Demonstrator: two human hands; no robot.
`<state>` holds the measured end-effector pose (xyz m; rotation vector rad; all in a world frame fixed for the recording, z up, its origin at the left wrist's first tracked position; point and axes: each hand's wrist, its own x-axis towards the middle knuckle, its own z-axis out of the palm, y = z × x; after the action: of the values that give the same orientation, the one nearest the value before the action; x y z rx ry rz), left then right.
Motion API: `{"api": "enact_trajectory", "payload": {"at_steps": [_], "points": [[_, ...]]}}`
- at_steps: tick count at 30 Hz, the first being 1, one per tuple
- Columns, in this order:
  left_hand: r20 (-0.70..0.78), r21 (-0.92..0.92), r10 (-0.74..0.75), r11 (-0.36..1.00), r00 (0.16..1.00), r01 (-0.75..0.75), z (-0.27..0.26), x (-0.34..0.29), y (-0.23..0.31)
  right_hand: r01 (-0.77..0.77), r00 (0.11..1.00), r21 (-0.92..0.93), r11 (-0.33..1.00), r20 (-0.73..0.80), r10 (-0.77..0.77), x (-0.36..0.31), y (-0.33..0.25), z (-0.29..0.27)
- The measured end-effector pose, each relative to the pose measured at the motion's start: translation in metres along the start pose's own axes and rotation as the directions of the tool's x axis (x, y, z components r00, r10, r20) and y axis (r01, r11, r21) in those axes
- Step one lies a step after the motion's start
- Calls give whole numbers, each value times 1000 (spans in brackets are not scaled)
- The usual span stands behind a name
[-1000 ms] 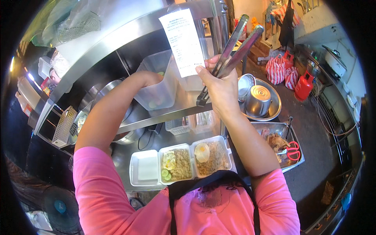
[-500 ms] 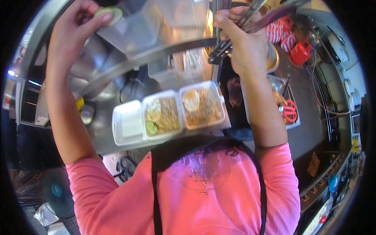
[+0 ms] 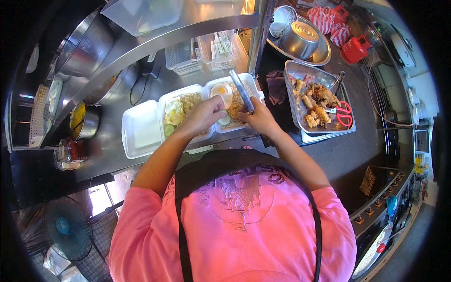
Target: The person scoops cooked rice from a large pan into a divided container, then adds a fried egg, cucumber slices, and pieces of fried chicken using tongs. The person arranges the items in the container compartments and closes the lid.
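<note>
My left hand [image 3: 206, 116] is closed, its fingertips at a cucumber slice [image 3: 224, 118] at the front of the right foam box [image 3: 256, 83]. That box holds rice and a fried egg [image 3: 221, 93]. My right hand [image 3: 261, 117] grips metal tongs [image 3: 241, 91] that point up and away over the same box. Beside it, the left foam box [image 3: 163, 101] holds rice, another fried egg [image 3: 174, 112] and cucumber slices [image 3: 168, 130]; my left wrist hides part of it. An open white foam lid [image 3: 146, 129] lies at its left.
To the right, a metal tray [image 3: 295, 70] holds fried chicken pieces [image 3: 322, 96] and red-handled scissors [image 3: 344, 115]. Behind the boxes stand plastic baskets [image 3: 183, 58] with cutlery. A metal shelf edge [image 3: 188, 35] crosses above. Pots [image 3: 87, 123] sit at left.
Both hands have come down from high above the counter to the right foam box. A cucumber slice that was in my left hand is now at that box; the tongs stay in my right.
</note>
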<state>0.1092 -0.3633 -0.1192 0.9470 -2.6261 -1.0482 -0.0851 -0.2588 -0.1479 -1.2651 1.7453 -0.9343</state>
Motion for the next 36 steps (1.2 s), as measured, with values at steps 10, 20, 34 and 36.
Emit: {"api": "enact_trajectory", "payload": {"at_steps": [10, 20, 34, 36], "points": [[-303, 183, 219, 968, 927, -169, 25, -3, -12, -6, 1000, 21, 1000, 24, 6, 3, 15, 38], [-367, 387, 239, 918, 899, -86, -27, -33, -46, -141, 951, 307, 941, -224, 216, -47, -19, 30], [-111, -270, -54, 963, 992, 22, -11, -12, 57, -45, 989, 875, 482, -28, 143, -67, -31, -40], [36, -487, 48, 873, 998, -24, 27, 13, 114, -4, 1000, 885, 465, -2, 13, -60, -23, -64]]}}
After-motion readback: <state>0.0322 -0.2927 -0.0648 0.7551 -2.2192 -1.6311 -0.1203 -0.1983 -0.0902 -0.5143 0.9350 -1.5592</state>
